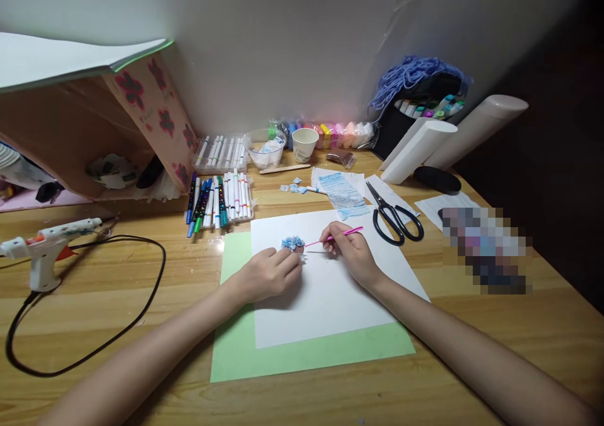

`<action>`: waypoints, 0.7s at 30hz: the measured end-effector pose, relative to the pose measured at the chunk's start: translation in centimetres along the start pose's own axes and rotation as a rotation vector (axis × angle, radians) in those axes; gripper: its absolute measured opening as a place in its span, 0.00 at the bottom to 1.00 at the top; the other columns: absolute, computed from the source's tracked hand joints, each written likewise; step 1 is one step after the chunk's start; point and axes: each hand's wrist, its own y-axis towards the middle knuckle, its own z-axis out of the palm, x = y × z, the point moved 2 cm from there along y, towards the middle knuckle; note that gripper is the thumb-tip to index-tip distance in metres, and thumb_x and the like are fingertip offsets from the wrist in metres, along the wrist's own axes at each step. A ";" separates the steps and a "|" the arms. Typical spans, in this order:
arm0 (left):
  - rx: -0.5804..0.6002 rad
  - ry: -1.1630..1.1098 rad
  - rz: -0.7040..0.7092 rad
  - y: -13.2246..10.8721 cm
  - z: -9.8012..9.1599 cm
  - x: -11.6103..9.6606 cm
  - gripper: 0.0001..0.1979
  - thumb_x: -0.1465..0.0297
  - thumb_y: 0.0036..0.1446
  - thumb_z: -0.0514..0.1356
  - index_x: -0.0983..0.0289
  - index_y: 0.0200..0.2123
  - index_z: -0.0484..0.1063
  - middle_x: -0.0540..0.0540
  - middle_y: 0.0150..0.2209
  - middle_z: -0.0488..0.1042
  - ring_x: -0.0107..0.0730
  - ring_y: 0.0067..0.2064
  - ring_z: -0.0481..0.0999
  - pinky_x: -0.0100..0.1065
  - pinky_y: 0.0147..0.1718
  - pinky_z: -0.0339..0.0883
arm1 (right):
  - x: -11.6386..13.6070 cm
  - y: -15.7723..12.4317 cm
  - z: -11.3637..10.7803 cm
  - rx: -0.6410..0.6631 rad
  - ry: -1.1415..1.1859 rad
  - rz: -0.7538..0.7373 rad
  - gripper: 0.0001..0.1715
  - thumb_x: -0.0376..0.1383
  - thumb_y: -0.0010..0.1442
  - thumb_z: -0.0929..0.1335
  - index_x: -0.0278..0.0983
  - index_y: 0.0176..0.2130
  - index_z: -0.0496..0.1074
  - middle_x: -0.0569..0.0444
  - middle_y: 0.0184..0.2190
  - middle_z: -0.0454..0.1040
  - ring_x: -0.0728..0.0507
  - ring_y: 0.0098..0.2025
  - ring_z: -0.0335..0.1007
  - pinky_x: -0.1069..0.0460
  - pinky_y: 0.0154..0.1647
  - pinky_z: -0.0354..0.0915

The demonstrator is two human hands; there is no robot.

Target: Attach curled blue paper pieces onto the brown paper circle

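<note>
Now my right hand [352,250] pinches the pink stick [348,232], its tip just right of the blue ruffled piece [292,242] over the white paper [330,306], and if it jabs too hard while my left hand [268,274], whose grip I cannot tell, slips, the piece could tear.

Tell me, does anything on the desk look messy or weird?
Yes: the blurred patch at right is all squares, hiding what's there. Little blue scraps lie loose beyond the white paper, like leftovers.
</note>
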 end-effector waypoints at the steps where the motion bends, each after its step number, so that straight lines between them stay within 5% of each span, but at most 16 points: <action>1: -0.012 0.013 -0.007 0.1 0.1 0.1 0.07 0.78 0.60 0.51 0.66 0.32 0.67 0.51 0.24 0.70 0.28 0.25 0.66 0.32 0.21 0.50 | 0.0 0.0 0.0 0.002 -0.002 -0.003 0.21 0.46 0.64 0.60 0.36 0.28 0.70 0.57 0.23 0.64 0.50 0.26 0.60 0.54 0.26 0.56; 6: -0.068 0.030 -0.065 0.1 0.6 0.5 0.03 0.78 0.58 0.54 0.67 0.33 0.67 0.49 0.23 0.69 0.28 0.25 0.65 0.32 0.21 0.50 | 0.1 -0.2 -0.1 0.022 -0.036 -0.035 0.21 0.45 0.65 0.60 0.36 0.29 0.70 0.56 0.24 0.64 0.50 0.27 0.60 0.54 0.27 0.56; 21: 0.034 0.011 -0.123 0.5 0.8 0.6 0.05 0.77 0.59 0.53 0.67 0.34 0.68 0.51 0.24 0.69 0.29 0.26 0.65 0.32 0.22 0.50 | 0.6 -0.7 0.5 0.162 -0.287 -0.150 0.14 0.37 0.66 0.60 0.37 0.32 0.70 0.55 0.29 0.68 0.49 0.32 0.65 0.53 0.34 0.59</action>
